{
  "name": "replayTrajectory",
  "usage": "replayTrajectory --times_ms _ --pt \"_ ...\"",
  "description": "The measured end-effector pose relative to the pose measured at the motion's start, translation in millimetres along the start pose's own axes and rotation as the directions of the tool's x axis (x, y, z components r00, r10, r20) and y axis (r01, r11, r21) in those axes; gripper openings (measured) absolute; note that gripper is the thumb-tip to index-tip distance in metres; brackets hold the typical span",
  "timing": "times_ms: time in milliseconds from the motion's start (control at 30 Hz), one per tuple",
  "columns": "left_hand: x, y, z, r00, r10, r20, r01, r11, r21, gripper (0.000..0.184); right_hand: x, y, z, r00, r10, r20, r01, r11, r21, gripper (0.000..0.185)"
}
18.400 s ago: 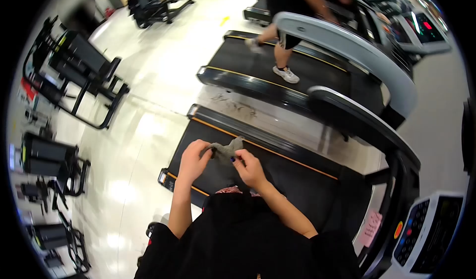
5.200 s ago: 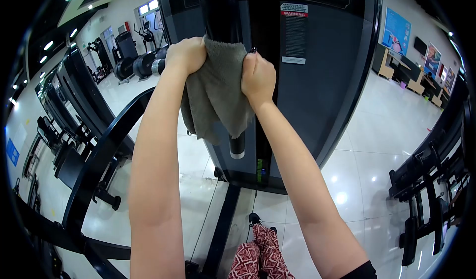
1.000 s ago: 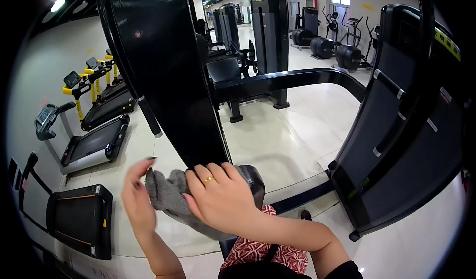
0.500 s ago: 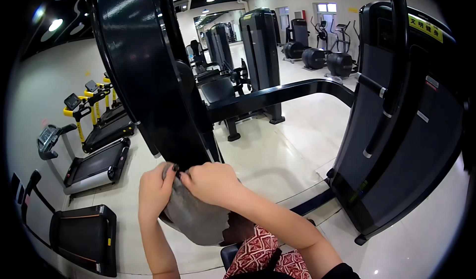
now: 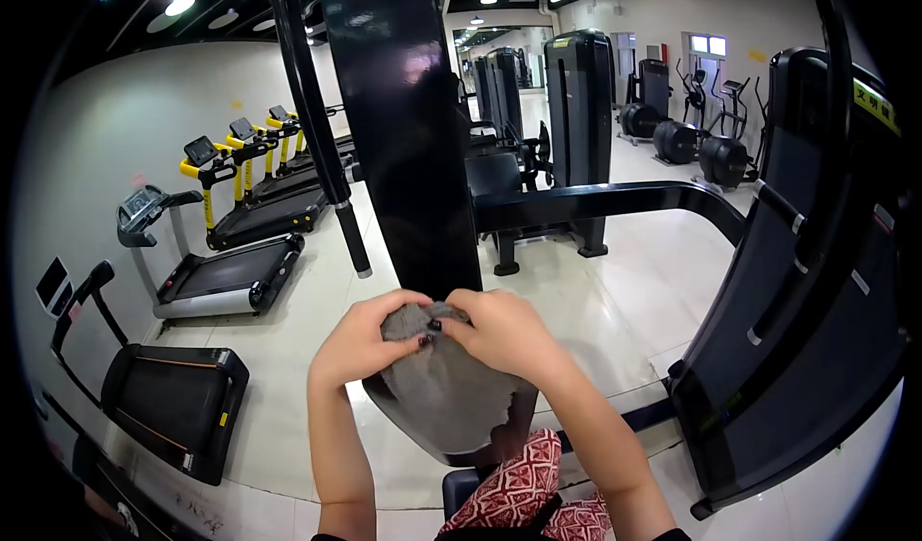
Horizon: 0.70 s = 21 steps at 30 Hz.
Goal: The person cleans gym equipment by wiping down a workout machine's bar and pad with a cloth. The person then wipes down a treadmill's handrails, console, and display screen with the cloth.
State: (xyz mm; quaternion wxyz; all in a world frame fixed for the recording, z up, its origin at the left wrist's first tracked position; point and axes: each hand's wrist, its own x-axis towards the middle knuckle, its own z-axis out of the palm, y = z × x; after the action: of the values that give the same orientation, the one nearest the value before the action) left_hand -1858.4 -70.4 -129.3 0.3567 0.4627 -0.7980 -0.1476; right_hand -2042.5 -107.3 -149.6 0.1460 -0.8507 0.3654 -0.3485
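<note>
A grey cloth [image 5: 447, 402] is spread over a dark reddish-brown pad [image 5: 517, 426], which shows along the cloth's lower right edge. My left hand [image 5: 360, 349] grips the bunched upper edge of the cloth from the left, thumb pointing inward. From the right, my right hand [image 5: 509, 334] pinches the same bunched part, and the two thumbs nearly meet. Behind the hands rises the glossy black upright [image 5: 399, 137] of a gym machine. Its black handle [image 5: 353, 238] hangs to the left, above my left hand.
Patterned red trousers [image 5: 519, 483] show below the cloth, beside a dark seat [image 5: 461, 491]. A curved black bar [image 5: 595, 205] runs to a tall machine housing [image 5: 807, 282] on the right. Several treadmills [image 5: 230, 272] line the left wall; elliptical trainers [image 5: 725, 157] stand at the back right.
The view has turned left, so the machine and my hands sit farther right in it. My hands still hold the cloth's top edge, with the left hand's fingers now reaching over it.
</note>
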Motion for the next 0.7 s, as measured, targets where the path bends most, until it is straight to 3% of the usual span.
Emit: replayTrajectory --times_ms 33,67,100,167,233,267,300,367,433,467,500,533,567,600,633,700 --pt "0.8 -2.1 1.7 0.996 0.011 -0.087 -0.009 1.000 0.030 0.034 2.9 -0.9 3.1 0.995 0.006 -0.098 -0.005 1.000 0.007 0.025" --pt "3.7 -1.5 7.3 0.977 -0.033 -0.211 0.021 0.998 -0.055 0.035 7.3 -2.7 3.0 0.996 -0.005 -0.094 0.006 1.000 0.010 0.025" --pt "6.1 0.4 11.2 0.975 -0.039 -0.220 0.028 0.998 -0.052 0.035 10.5 -5.4 0.1 0.992 0.019 -0.127 -0.012 0.998 0.057 0.028" --pt "9.3 2.5 17.7 0.924 0.008 -0.382 -0.044 0.995 -0.088 0.032 9.0 -7.7 -6.3 0.989 0.042 -0.139 -0.028 0.994 0.104 0.032" --pt "7.2 -0.2 17.5 0.929 -0.018 -0.369 -0.014 0.996 -0.084 0.027 1.2 -1.2 -15.2 0.991 0.044 0.128 -0.066 0.983 0.172 0.039" --pt "5.0 -2.3 16.2 0.966 -0.089 -0.244 0.053 0.987 -0.152 0.027 -2.9 8.7 -17.0 0.967 -0.049 0.249 -0.036 0.945 0.326 0.046" --pt "2.6 -4.7 14.8 0.982 -0.152 -0.112 0.126 0.969 -0.210 0.027 -5.0 15.2 -18.1 0.961 -0.068 0.269 -0.025 0.944 0.329 0.046" --pt "0.7 -8.6 12.8 0.979 -0.173 -0.104 0.142 0.956 -0.256 0.024 -3.1 19.8 -20.8 0.921 -0.129 0.367 0.029 0.964 0.265 0.049" --pt "0.5 -13.8 17.4 0.918 -0.099 -0.384 -0.016 0.959 -0.284 0.020 4.2 12.9 -17.9 0.914 -0.122 0.387 0.016 0.964 0.265 0.044" --pt "1.3 -17.0 18.2 0.873 -0.131 -0.470 -0.038 0.942 -0.333 0.021 9.6 5.1 -13.4 0.970 -0.027 0.242 -0.037 0.966 0.257 0.042" --pt "1.1 -19.3 19.8 0.874 -0.134 -0.467 -0.032 0.943 -0.332 0.021 13.3 -0.1 -8.0 0.993 0.074 0.089 -0.095 0.962 0.258 0.040" --pt "-0.3 -21.2 22.0 0.870 -0.220 -0.441 -0.001 0.894 -0.448 0.021 13.9 -1.8 -1.2 0.998 0.060 -0.030 -0.048 0.953 0.298 0.035" --pt "-2.4 -23.1 23.6 0.862 -0.302 -0.407 0.030 0.832 -0.555 0.022 11.5 -1.9 -3.0 0.998 0.065 -0.027 -0.053 0.951 0.305 0.035" --pt "-6.7 -24.7 20.6 0.926 -0.260 -0.275 0.132 0.903 -0.408 0.027 8.3 -2.9 -9.9 0.995 0.062 0.080 -0.075 0.981 0.177 0.033" --pt "-6.8 -24.0 18.2 0.925 -0.262 -0.274 0.136 0.904 -0.405 0.027 5.7 -2.4 -14.6 0.980 0.072 0.184 -0.081 0.996 0.043 0.031" --pt "-5.8 -20.6 14.5 0.997 -0.072 -0.039 0.061 0.971 -0.232 0.036 0.0 2.2 -15.1 0.980 0.063 0.186 -0.072 0.997 0.041 0.031"
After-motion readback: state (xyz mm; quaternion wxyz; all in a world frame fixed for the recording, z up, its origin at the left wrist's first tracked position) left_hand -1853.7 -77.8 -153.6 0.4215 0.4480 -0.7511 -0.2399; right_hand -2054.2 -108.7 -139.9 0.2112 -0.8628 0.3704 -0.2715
